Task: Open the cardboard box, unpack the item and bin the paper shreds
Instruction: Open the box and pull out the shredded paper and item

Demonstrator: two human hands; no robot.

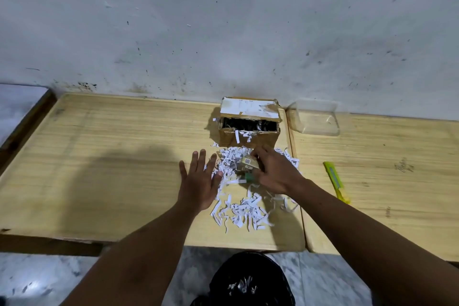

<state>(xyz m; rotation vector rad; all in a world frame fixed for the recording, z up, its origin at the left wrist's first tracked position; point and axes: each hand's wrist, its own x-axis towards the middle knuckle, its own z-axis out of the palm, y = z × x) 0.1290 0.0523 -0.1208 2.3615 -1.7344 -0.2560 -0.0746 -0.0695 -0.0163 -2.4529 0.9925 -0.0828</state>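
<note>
So we're at the unpacking bit. The brown cardboard box with the torn white label (249, 122) sits open against the wall, tipped so its mouth faces me, with a few shreds hanging out. The white paper shreds (244, 211) are dumped in a heap on the pale wooden surface (111, 169) right in front of it. My right hand (275, 172) is curled around the item, a small beige-and-green carton (246, 165), right on top of the heap. It's blurry, so I can't make out what the item is. My left hand (200, 181) is flat, fingers spread, holding nothing, at the left edge of the shreds.

Next up, I reckon: set the item aside clear of the mess, then rake the shreds together and sweep them off the near edge into the black bin bag (248, 281) on the marble floor below.

Around it: a yellow-green utility knife (336, 181) off to the right, a clear plastic tray (315, 118) beside the box, and a scuffed white wall (223, 20) behind.
</note>
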